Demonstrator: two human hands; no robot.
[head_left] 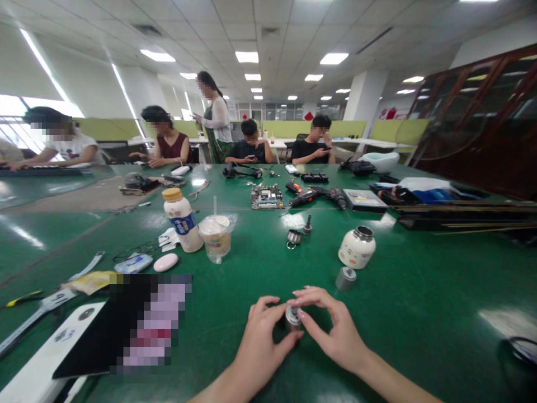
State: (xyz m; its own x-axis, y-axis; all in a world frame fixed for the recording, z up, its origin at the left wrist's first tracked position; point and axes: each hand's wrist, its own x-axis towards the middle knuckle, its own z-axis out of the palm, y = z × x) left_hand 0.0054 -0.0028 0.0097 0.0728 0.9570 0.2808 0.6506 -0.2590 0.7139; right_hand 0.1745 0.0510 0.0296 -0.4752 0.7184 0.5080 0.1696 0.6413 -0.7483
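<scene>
A small silver metal cylinder (292,319) stands on the green table between my two hands. The thumb and fingers of my left hand (260,338) close around its side. From the right, my right hand (338,327) pinches at its top edge with thumb and fingertips, partly covering the top. Just beyond, a similar metal cylinder (346,278) sits beside a white bottle (357,247) with printed faces and an uncovered metal mouth. Farther ahead lie a small metal cup-like part (294,238) and a dark-tipped metal part (307,225).
To the left are a drink bottle (183,221), a plastic cup with a straw (216,238), a pink oval object (166,262) and a dark flat panel (100,330). A circuit board (267,197) and power drills (321,194) lie farther back. Several people are across the table.
</scene>
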